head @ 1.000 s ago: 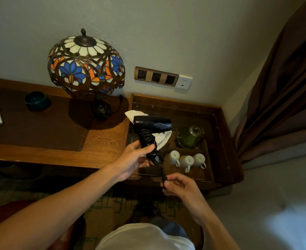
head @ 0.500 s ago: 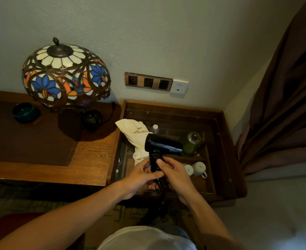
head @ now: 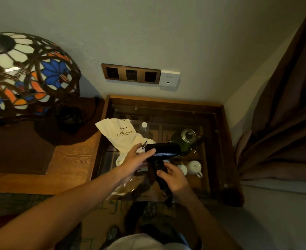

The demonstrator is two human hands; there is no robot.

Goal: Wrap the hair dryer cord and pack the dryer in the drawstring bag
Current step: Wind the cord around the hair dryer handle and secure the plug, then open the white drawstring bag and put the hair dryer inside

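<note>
The black hair dryer (head: 164, 150) hangs over the glass-topped cabinet, its cord (head: 157, 164) coiled around the handle. My right hand (head: 173, 177) grips the wrapped handle from below, and the plug end dangles under that hand. My left hand (head: 136, 158) is off the dryer, fingers spread, stretched toward the white drawstring bag (head: 125, 137). The bag lies crumpled on the glass just left of the dryer, printed text facing up; my left hand covers part of it.
A stained-glass lamp (head: 26, 74) stands on the wooden desk (head: 71, 159) at left. Under the cabinet's glass top (head: 166, 112) sit a green kettle (head: 185, 138), white cups (head: 193, 167) and a small bottle (head: 144, 126). Wall sockets (head: 131, 73) are behind; a brown curtain (head: 283, 114) hangs right.
My left hand has let go of the handle and reached out toward the bag. My right hand now holds the dryer alone. The view has shifted right and closer.
</note>
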